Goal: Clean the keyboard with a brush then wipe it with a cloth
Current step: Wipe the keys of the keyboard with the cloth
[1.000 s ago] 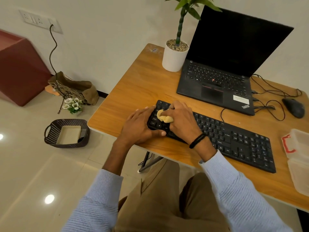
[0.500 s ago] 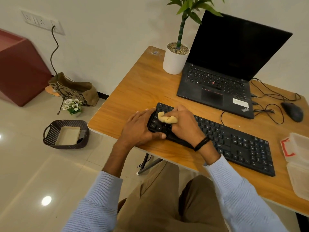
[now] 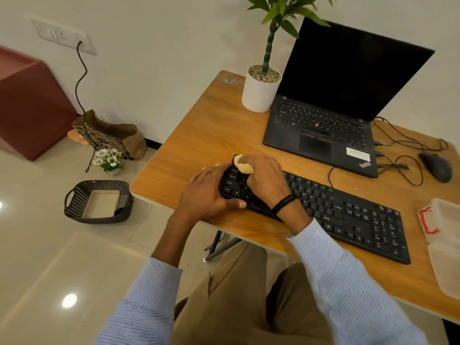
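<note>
One keyboard [image 3: 348, 215] lies under the fingers of two hands, the left hand [image 3: 206, 192] and the right hand [image 3: 266, 180], with one cloth [image 3: 243, 166] in the right's fingers; beyond the fingertips stand one laptop [image 3: 323, 135], one potted plant [image 3: 260, 93], one mouse [image 3: 436, 166].

White wall [image 3: 154, 58], glossy tiled floor [image 3: 49, 257], wooden desk [image 3: 211, 135]

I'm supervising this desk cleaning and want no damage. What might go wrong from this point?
1. The keyboard lies near the front edge of the desk; if the left hand gripping its end slips, wiping may push it off.
2. Its cable loops toward the laptop; shifting the keyboard might tug it.
3. The right hand holds the cloth bunched small, so keys may get missed.
</note>
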Demonstrator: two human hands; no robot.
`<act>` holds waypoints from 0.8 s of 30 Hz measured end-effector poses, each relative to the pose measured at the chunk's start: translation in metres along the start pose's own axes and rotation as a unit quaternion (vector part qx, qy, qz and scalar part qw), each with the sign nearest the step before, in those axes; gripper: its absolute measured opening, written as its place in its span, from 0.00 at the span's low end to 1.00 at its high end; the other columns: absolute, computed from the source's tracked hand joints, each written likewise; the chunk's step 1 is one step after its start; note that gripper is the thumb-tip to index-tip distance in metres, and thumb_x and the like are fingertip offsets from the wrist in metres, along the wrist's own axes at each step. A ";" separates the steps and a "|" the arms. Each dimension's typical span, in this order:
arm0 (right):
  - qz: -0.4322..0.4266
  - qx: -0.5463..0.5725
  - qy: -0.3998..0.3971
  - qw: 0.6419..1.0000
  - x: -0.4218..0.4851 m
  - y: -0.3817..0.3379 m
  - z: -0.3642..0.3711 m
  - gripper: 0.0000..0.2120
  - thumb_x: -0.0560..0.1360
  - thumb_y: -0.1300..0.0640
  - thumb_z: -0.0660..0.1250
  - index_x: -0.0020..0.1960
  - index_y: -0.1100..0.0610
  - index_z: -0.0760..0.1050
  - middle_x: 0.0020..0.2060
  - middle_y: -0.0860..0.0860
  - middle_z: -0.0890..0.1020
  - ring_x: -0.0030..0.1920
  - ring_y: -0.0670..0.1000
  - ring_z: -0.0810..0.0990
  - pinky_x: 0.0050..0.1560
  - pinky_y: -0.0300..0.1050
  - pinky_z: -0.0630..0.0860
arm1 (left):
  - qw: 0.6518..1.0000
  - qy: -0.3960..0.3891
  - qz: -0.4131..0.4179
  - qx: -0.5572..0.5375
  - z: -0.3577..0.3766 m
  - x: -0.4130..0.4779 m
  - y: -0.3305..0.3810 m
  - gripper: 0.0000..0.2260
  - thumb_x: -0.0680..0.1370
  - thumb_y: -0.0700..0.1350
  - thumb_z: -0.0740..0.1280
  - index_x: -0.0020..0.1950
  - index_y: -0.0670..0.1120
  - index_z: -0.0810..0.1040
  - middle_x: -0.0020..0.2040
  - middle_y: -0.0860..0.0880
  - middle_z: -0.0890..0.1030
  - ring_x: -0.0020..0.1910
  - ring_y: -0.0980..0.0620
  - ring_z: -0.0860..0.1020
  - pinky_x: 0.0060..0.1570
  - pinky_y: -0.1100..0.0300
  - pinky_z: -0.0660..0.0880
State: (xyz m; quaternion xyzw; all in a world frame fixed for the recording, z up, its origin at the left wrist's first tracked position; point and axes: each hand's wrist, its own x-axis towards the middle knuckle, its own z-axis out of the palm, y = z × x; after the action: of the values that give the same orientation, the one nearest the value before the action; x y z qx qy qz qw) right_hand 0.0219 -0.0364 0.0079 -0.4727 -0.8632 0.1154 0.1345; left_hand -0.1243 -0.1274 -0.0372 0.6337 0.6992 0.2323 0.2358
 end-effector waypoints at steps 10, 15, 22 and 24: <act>0.054 -0.048 0.038 0.997 0.012 0.008 -0.003 0.20 0.73 0.67 0.67 0.59 0.49 0.81 0.66 0.57 0.71 0.69 0.60 0.64 0.70 0.56 0.64 | 1.000 0.002 0.013 0.018 0.006 0.003 -0.007 0.53 0.64 0.80 0.58 0.82 0.54 0.54 0.81 0.49 0.63 0.80 0.52 0.57 0.78 0.53 0.47; 0.024 -0.022 -0.027 0.999 0.010 0.013 0.000 0.22 0.73 0.69 0.66 0.61 0.49 0.80 0.57 0.52 0.74 0.61 0.57 0.69 0.58 0.43 0.66 | 1.000 0.004 0.013 0.022 0.005 0.002 -0.004 0.52 0.65 0.79 0.60 0.83 0.54 0.54 0.81 0.49 0.63 0.80 0.52 0.56 0.77 0.54 0.46; 0.008 -0.018 0.003 1.000 -0.012 -0.008 0.011 0.27 0.71 0.71 0.66 0.68 0.57 0.73 0.67 0.55 0.74 0.70 0.57 0.68 0.73 0.48 0.62 | 0.999 0.003 0.011 0.037 0.006 0.002 -0.005 0.52 0.66 0.79 0.58 0.83 0.53 0.54 0.81 0.50 0.62 0.81 0.52 0.56 0.78 0.54 0.47; -0.011 0.004 -0.018 1.000 -0.035 -0.024 0.018 0.31 0.72 0.71 0.66 0.74 0.59 0.66 0.73 0.56 0.68 0.75 0.55 0.61 0.77 0.47 0.52 | 0.999 0.015 0.021 0.039 0.008 0.002 -0.008 0.49 0.67 0.75 0.55 0.83 0.52 0.56 0.81 0.51 0.63 0.80 0.54 0.57 0.78 0.54 0.47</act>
State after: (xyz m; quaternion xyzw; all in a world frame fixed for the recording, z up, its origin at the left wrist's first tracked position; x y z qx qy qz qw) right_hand 0.0147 -0.0798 -0.0058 -0.4607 -0.8701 0.1260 0.1221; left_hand -0.1254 -0.1255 -0.0488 0.6531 0.6980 0.2193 0.1957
